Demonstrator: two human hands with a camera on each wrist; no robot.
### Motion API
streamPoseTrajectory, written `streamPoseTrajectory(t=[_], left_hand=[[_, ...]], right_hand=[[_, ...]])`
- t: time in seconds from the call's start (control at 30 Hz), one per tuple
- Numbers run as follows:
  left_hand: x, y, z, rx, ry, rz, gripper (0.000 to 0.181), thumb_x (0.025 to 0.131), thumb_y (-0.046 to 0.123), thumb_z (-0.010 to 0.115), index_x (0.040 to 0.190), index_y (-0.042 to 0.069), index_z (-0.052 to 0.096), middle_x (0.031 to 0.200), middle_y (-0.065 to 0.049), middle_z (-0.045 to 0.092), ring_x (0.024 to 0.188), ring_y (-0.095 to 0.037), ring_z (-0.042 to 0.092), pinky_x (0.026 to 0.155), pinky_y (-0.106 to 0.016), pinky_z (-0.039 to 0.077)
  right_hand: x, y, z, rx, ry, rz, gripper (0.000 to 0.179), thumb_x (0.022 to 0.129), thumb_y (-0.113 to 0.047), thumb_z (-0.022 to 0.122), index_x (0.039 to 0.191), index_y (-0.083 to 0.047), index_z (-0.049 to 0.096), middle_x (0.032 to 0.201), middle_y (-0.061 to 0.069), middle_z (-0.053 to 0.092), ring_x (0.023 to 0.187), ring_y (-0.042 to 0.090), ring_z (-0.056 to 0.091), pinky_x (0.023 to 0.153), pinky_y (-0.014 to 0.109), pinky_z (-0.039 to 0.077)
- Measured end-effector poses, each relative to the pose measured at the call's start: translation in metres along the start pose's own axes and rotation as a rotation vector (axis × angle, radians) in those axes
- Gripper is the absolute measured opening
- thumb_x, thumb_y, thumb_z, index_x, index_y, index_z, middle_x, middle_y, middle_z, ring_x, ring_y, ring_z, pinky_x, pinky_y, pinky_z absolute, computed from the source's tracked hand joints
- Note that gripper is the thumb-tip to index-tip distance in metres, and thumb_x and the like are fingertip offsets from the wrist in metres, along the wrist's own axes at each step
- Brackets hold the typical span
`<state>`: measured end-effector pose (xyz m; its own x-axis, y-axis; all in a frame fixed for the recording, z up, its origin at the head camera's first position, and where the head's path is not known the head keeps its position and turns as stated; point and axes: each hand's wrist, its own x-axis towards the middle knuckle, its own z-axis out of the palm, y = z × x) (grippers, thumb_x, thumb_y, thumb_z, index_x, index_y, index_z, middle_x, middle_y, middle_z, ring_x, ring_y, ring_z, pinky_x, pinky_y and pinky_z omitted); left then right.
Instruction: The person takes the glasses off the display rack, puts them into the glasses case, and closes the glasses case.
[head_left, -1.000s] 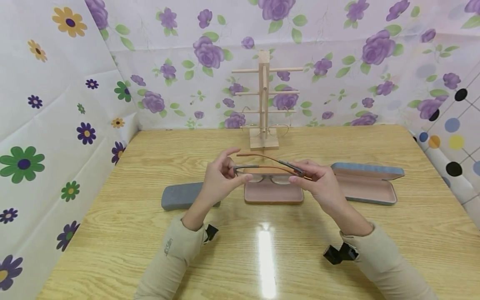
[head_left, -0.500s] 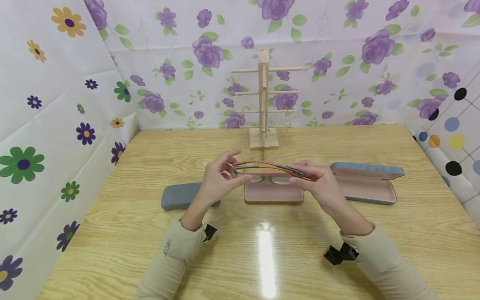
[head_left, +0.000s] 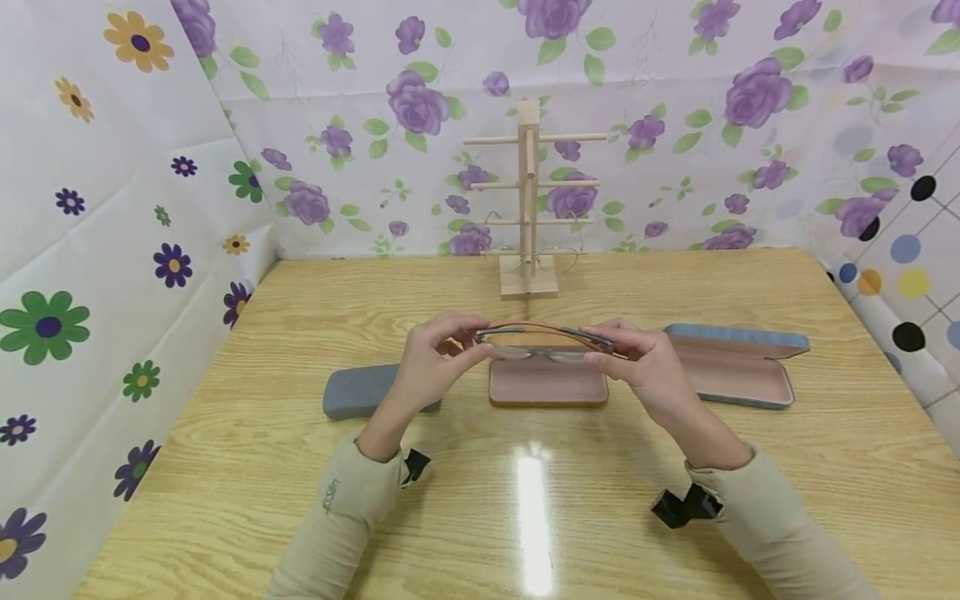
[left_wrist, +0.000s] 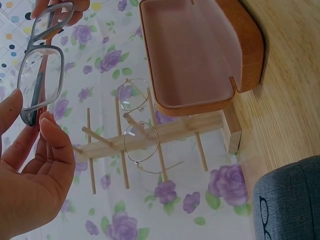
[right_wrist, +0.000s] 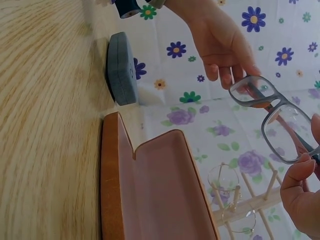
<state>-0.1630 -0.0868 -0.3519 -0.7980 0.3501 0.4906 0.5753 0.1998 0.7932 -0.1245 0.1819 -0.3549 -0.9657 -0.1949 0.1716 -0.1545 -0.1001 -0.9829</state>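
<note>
Holding grey-framed glasses (right_wrist: 276,106) in both hands, mid-frame in the head view, up in the air, with the tray of an open brown case (head_left: 548,389) showing just below. Left hand (head_left: 435,354) pinches one end, right hand (head_left: 648,358) pinches the other; neither is released. Temples (head_left: 588,336) are folded in, lying across behind the lenses (right_wrist: 287,132).

Step looks like folding the glasses for stowing; fold seems done or nearly so. Next move probably calls for lowering them lengthwise into the brown case, then letting go without springing a temple out.

Long axis runs left to right across the head view, near level, roughly along the case's long side. Left wrist view: steep, upper right to lower left. Right wrist view: slants from centre right down to the right edge. Lens fronts face the wrist cameras, so likely toward the person and partly down; temples sit on the far side.

Also there: closed grey case (head_left: 362,392) left of centre, open blue case (head_left: 738,337) right of centre, wooden stand (head_left: 528,200) with wire glasses (left_wrist: 141,145) at upper centre.
</note>
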Motion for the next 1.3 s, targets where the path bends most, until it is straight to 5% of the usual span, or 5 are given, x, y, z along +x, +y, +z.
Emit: streamPoseTrajectory(t=[0.23,0.7,1.0,1.3], left_hand=[[-0.001,-0.004,0.001,0.013,-0.009,0.028,0.023,0.078,0.003,0.07,0.1,-0.003,0.067,0.081,-0.01,0.062,0.069,-0.015,0.054,0.054,-0.027,0.05],[-0.006,-0.008,0.005,0.013,-0.022,-0.042,0.023,0.077,0.002,0.071,0.099,-0.004,0.068,0.084,-0.014,0.065,0.068,-0.015,0.054,0.054,-0.03,0.05],[-0.008,0.021,0.003,0.034,-0.063,-0.109,0.019,0.079,-0.004,0.066,0.097,-0.01,0.066,0.084,-0.019,0.065,0.069,-0.021,0.058,0.059,-0.036,0.051],[-0.015,-0.023,0.011,0.026,-0.095,-0.143,0.019,0.08,0.005,0.069,0.098,-0.004,0.068,0.087,-0.014,0.067,0.073,-0.021,0.059,0.059,-0.034,0.052]], right_hand=[[-0.002,0.003,-0.001,-0.051,0.005,-0.017,0.034,0.083,-0.003,0.065,0.115,0.005,0.06,0.101,0.001,0.059,0.088,0.014,0.057,0.068,0.022,0.049],[-0.009,0.003,-0.005,-0.285,0.074,-0.035,0.037,0.082,-0.012,0.068,0.113,0.007,0.06,0.092,0.006,0.06,0.068,0.016,0.055,0.055,0.026,0.044],[-0.012,0.009,-0.012,-0.308,0.084,-0.055,0.031,0.083,-0.01,0.067,0.11,0.004,0.062,0.09,0.004,0.062,0.067,0.015,0.057,0.057,0.026,0.048],[-0.012,0.017,-0.019,-0.349,0.08,-0.021,0.03,0.084,-0.012,0.066,0.11,0.004,0.062,0.088,0.008,0.06,0.066,0.019,0.056,0.056,0.027,0.047]])
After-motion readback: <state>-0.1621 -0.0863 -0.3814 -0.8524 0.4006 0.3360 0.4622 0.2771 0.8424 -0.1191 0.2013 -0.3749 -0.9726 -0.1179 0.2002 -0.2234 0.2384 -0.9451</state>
